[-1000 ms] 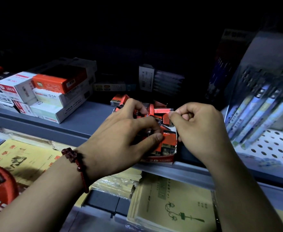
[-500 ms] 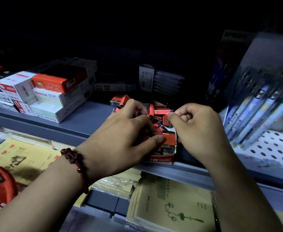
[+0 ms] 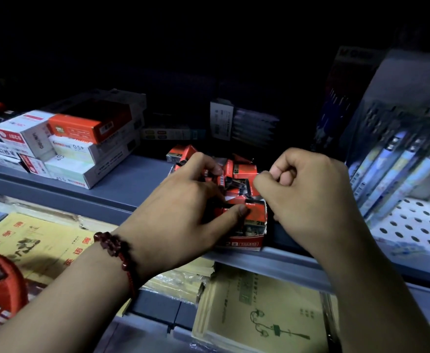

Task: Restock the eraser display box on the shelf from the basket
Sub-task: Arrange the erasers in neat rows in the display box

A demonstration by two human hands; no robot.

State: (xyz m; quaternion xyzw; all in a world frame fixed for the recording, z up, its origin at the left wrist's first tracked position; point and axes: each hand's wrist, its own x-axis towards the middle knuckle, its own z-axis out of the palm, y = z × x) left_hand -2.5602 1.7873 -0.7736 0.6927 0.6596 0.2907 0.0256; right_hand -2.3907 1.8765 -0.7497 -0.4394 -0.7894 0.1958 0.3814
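Head view: eraser display box (image 3: 244, 244) sits at front edge of shelf (image 3: 122, 184), betw. both hands, packed w/ red erasers (image 3: 239, 171). Left hand (image 3: 183, 212) curls over the pile, thumb pressing a front eraser, fingertips on ones further back. Right hand (image 3: 308, 194) is fisted at box's right rim, index tip touching there; can't tell if it pinches anything. Basket (image 3: 0, 284) cut off lower left. Box's left side hidden behind left hand.

Single head view. Camera sat close above and in front of eraser display box (image 3: 245, 244), faced forward-down; box near frame centre.
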